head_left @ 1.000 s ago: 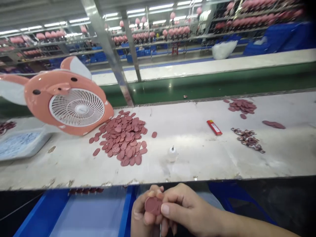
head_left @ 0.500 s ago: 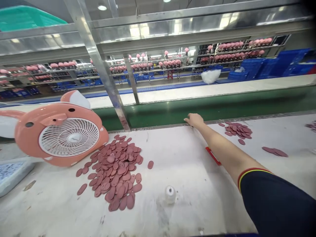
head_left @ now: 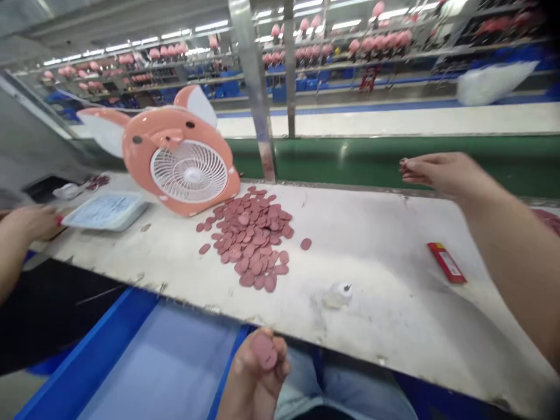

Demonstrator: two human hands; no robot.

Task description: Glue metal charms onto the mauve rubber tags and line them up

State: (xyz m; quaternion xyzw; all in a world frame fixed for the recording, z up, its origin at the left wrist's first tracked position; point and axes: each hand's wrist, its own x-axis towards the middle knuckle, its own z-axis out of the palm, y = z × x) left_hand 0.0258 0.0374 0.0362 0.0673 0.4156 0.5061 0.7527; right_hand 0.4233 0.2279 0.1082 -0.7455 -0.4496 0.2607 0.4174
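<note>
Centrally, in front of the worktop's (head_left: 371, 233) front edge, the left hand (head_left: 254, 379) holds the reddish piece (head_left: 263, 350). Thumb and curled fingers are closed around it; its face is exposed and its long axis slants from upper left to lower right. Whether it is one oval or two overlapped cannot be told.

The right hand (head_left: 446, 175) is extended above the rear edge, beside the green belt (head_left: 332, 166). Thumb and forefinger are pinched on a small dark red bit (head_left: 403, 165), too blurred to identify. The reddish piece lies toward the front edge and to the left of these fingertips, well apart from them.

The pile of ovals (head_left: 251, 239) lies beyond the left hand, which is the nearer hand. One loose oval (head_left: 306, 244) lies to its right. The small bottle (head_left: 339, 294) is near the front edge; the red packet (head_left: 447, 262) is farther right. The fan (head_left: 142, 166) stands behind the pile, toward the rear edge.

Containers: the tray (head_left: 131, 214), at left, holds mottled blue-and-white material; a co-worker's hand (head_left: 32, 221) is beside it. The blue bin (head_left: 87, 356), below the front edge, shows a pale interior; its contents cannot be identified.
</note>
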